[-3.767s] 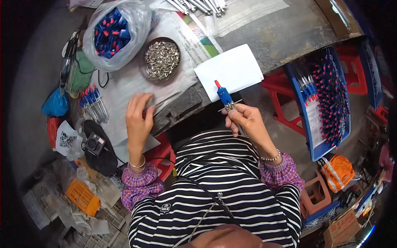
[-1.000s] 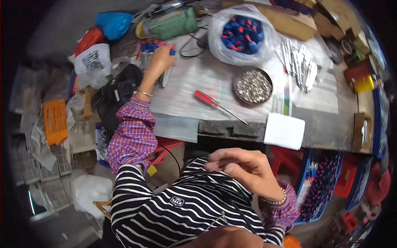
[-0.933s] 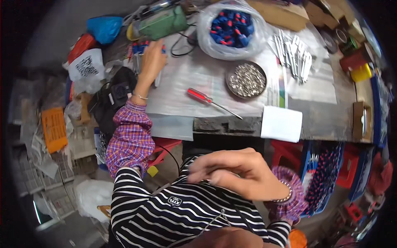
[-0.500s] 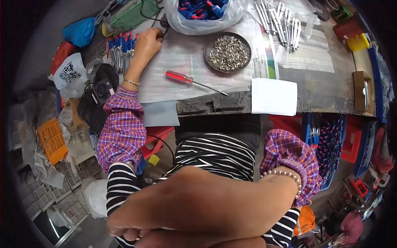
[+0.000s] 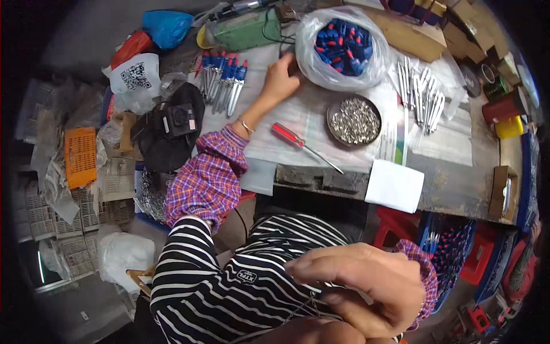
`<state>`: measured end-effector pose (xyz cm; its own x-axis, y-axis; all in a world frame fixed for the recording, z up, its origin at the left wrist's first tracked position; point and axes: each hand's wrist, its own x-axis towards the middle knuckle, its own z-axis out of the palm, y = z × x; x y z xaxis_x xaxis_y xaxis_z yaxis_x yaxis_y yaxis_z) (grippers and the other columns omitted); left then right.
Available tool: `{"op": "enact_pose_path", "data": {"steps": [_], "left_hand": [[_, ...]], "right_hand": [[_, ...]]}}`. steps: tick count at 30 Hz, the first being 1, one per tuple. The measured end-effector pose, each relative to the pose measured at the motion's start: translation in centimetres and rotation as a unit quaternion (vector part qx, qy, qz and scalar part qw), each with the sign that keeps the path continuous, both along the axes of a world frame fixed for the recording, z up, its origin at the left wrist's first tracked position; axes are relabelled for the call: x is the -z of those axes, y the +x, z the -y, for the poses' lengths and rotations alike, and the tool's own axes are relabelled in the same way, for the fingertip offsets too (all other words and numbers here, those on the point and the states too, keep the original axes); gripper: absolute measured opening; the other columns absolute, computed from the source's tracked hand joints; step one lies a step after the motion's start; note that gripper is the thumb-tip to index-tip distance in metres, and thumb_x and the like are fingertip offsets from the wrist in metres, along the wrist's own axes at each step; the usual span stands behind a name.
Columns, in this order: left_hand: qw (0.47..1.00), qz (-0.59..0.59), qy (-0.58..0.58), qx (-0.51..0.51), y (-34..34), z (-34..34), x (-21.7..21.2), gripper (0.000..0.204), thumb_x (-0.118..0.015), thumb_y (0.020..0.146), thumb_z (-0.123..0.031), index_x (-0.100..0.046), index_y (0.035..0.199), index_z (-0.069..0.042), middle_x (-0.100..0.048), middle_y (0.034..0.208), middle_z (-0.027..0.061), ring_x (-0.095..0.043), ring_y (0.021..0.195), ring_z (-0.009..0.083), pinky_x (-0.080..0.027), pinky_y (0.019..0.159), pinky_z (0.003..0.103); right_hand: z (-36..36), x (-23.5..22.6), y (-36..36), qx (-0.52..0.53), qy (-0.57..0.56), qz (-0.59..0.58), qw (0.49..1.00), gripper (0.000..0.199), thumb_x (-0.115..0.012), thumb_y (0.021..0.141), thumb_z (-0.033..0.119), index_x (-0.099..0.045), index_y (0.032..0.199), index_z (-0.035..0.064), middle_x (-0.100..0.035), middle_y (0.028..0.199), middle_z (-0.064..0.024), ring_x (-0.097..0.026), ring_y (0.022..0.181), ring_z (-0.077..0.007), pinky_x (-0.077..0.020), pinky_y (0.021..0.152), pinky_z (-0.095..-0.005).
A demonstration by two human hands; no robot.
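My left hand reaches over the bench beside a clear plastic bag of blue and red plastic parts. Its fingers are partly hidden, but a gap shows between them and nothing is seen in it. Close to the camera, my right hand is raised before my striped shirt, fingers loosely bent and apart, with no object visible between them. A screwdriver with a red handle lies on the white sheet. Left of my left hand are several metal pieces with blue and red ends.
A round dark dish holds small metal parts. Bare metal pieces lie at the right, above folded white paper. A green box stands behind; a small black fan unit sits left. Blue crates are below the bench.
The view has shifted, so the bench sits lower and further right. My left hand now appears nearer the bag. My right hand has moved right and turned, showing bent fingers.
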<state>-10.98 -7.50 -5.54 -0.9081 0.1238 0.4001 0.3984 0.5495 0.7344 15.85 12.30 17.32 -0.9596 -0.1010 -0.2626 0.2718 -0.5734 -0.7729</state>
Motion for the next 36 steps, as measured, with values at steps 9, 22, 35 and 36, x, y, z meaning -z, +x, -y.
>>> {"op": "enact_pose_path", "data": {"steps": [9, 22, 35, 36], "left_hand": [[0.994, 0.014, -0.107, 0.016, 3.4, 2.9, -1.3, 0.048, -0.062, 0.076, -0.006, -0.051, 0.122, -0.004, -0.065, 0.092, 0.0127, -0.067, 0.074, 0.0188, -0.054, 0.067, 0.029], [0.973, 0.185, -0.033, 0.134, 13.7, 2.4, -5.4, 0.022, -0.061, 0.079, -0.003, -0.066, 0.100, -0.002, -0.069, 0.090, 0.0101, -0.065, 0.081, 0.0150, -0.051, 0.073, 0.027], [0.981, 0.095, -0.043, 0.166, 18.0, 1.6, -3.2, 0.016, -0.065, 0.076, -0.004, -0.067, 0.092, -0.001, -0.066, 0.083, 0.0134, -0.064, 0.072, 0.0275, -0.050, 0.064, 0.034], [0.980, 0.095, -0.041, 0.170, 18.0, 1.5, -3.1, 0.016, -0.065, 0.076, -0.004, -0.067, 0.092, -0.001, -0.066, 0.083, 0.0134, -0.064, 0.072, 0.0275, -0.050, 0.064, 0.034]], "right_hand": [[-5.0, 5.5, -1.8, -0.238, 0.392, -0.253, 0.852, 0.032, -0.062, 0.078, -0.003, -0.059, 0.110, -0.0015, -0.065, 0.096, -0.0162, -0.066, 0.088, -0.0256, -0.0517, 0.076, -0.0303], [-22.8, 19.8, -15.4, 0.113, 0.585, -0.084, 0.798, 0.036, -0.060, 0.083, 0.016, -0.058, 0.113, -0.0047, -0.067, 0.099, -0.0178, -0.066, 0.089, -0.0227, -0.0509, 0.076, -0.0318], [-22.9, 21.6, -22.8, 0.055, 0.671, 0.078, 0.735, 0.056, -0.067, 0.063, 0.012, -0.055, 0.117, -0.0007, -0.065, 0.091, -0.0171, -0.063, 0.078, -0.0233, -0.0495, 0.071, -0.0335], [-23.6, 22.2, -22.6, 0.057, 0.673, 0.081, 0.733, 0.056, -0.067, 0.063, 0.012, -0.055, 0.117, -0.0007, -0.065, 0.091, -0.0171, -0.063, 0.078, -0.0233, -0.0495, 0.071, -0.0335]]}}
